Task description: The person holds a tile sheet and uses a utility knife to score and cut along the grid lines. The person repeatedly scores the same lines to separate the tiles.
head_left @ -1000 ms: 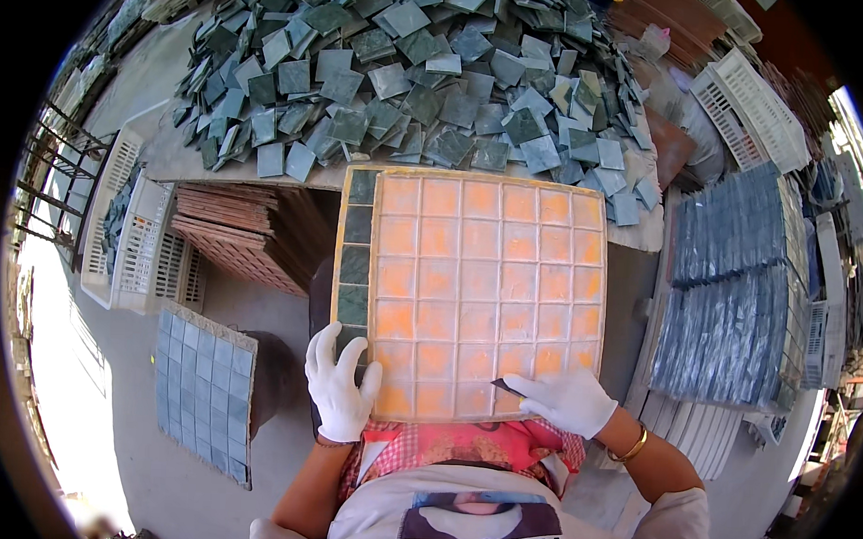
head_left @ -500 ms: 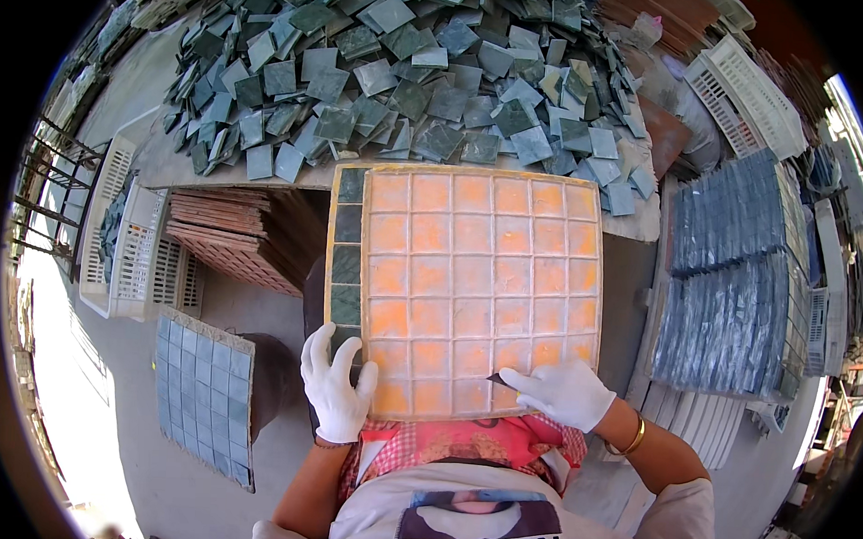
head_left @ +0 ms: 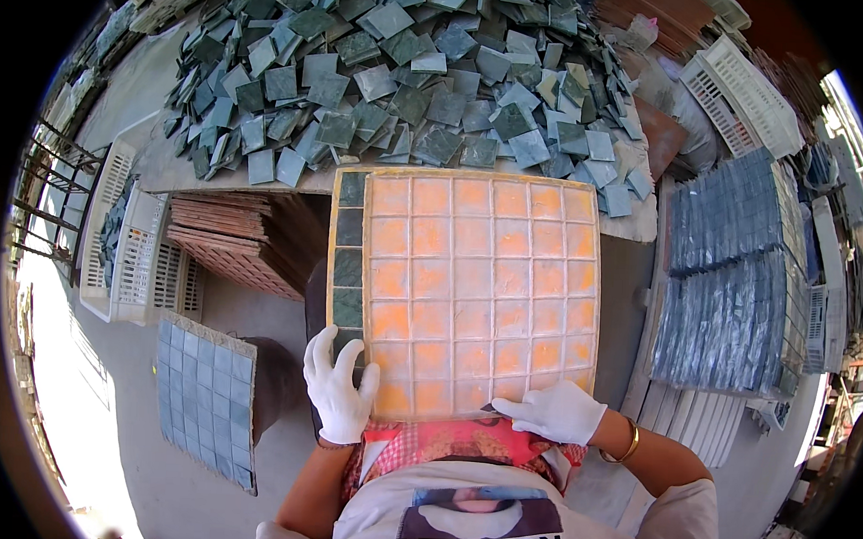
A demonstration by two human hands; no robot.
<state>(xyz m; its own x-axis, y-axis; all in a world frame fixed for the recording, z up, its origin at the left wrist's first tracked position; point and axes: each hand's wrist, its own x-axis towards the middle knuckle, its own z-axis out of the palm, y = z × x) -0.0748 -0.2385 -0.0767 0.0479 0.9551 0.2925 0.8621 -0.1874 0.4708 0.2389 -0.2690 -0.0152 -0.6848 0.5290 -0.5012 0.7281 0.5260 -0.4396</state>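
A square orange-and-whitish gridded tray [head_left: 471, 278] lies in front of me over my lap. Down its left side runs one column of dark green tiles [head_left: 349, 269]. My left hand [head_left: 339, 388], in a white glove, rests at the tray's lower left corner. Its fingers are spread beside the lowest tiles and grip nothing that I can see. My right hand [head_left: 558, 414], also gloved, is closed around a small dark blade-like tool [head_left: 490, 408]; most of it is hidden by the fingers. The tip is at the tray's near edge.
Loose green tiles [head_left: 381, 87] are heaped on the table beyond. Left are a white crate [head_left: 139, 250], stacked reddish boards [head_left: 238, 239] and a tiled sheet [head_left: 206, 395] on a stand. Wrapped tile stacks [head_left: 729, 323] and another white crate [head_left: 742, 95] stand right.
My right hand has moved nearer to me and slightly left, bringing the dark tool's tip down to the tray's near edge. My left hand stays at the corner, almost still.
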